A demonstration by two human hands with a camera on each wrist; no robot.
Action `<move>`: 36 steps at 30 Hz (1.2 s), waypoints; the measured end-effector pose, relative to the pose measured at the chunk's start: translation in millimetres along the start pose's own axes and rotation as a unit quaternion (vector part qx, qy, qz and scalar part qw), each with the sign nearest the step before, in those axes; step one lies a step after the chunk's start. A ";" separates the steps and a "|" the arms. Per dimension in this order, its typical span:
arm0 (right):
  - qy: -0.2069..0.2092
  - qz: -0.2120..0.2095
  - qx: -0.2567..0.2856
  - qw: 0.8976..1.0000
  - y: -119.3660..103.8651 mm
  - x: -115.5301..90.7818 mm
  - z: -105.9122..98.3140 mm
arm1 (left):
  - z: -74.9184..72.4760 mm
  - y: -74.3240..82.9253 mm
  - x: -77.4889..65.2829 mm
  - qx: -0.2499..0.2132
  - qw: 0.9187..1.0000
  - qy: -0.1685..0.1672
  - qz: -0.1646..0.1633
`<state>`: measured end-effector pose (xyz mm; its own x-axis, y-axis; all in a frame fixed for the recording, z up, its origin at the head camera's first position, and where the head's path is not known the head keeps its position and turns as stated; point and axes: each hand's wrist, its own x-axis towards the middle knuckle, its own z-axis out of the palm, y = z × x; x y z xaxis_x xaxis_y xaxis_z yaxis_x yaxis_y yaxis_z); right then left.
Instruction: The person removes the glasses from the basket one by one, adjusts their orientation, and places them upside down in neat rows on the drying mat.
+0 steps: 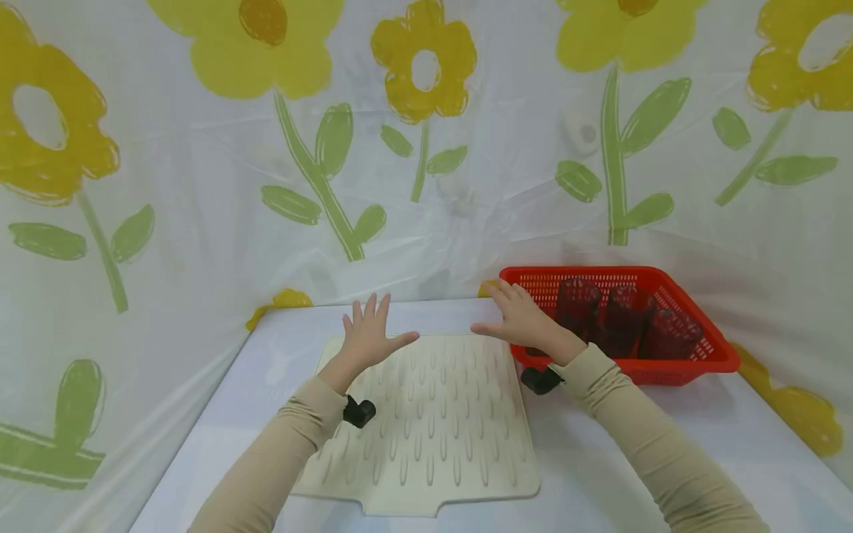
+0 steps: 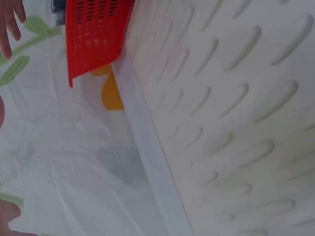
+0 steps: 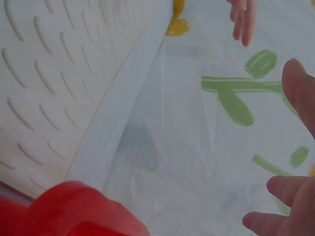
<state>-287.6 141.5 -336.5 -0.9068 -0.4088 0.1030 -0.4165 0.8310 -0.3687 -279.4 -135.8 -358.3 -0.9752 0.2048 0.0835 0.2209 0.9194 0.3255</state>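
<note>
My left hand (image 1: 365,340) is held with fingers spread over the far left part of a cream ridged drying mat (image 1: 433,414). Nothing is in its grasp. My right hand (image 1: 523,318), also with spread fingers and holding nothing, overlaps the left rim of a red plastic basket (image 1: 693,366) in the head view. Inside the basket stand several dark tinted glasses (image 1: 623,318). The right wrist view shows the thumb (image 3: 301,93) and fingertips of the right hand apart from everything. Across the left wrist view, the mat's rows of raised ridges fill the right side.
The mat lies on a white table (image 1: 586,451), its short tab toward me. A white curtain (image 1: 460,222) with yellow flowers hangs behind and around the table. Each wrist carries a small black camera (image 1: 360,412). The basket stands at the table's back right.
</note>
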 end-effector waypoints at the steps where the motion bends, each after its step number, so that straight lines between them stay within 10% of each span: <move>1: 0.004 -0.002 0.007 1.000 2.1 -4.2 -3.0 | 1.1 0.6 -3.0 -0.007 1.000 0.004 0.004; 18: 0.039 0.033 0.080 0.995 52.2 -50.4 -16.5 | 12.1 15.2 -39.0 -0.140 0.987 0.034 0.077; 36: 0.101 0.072 0.145 0.982 74.1 -62.2 -1.9 | 26.8 26.1 -51.9 -0.254 0.964 0.033 0.073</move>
<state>-262.2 229.2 -368.5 -0.9613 -0.1882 0.2012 -0.2744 0.7200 -0.6375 -223.3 -113.4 -379.4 -0.9344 0.2824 0.2171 0.3482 0.5959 0.7237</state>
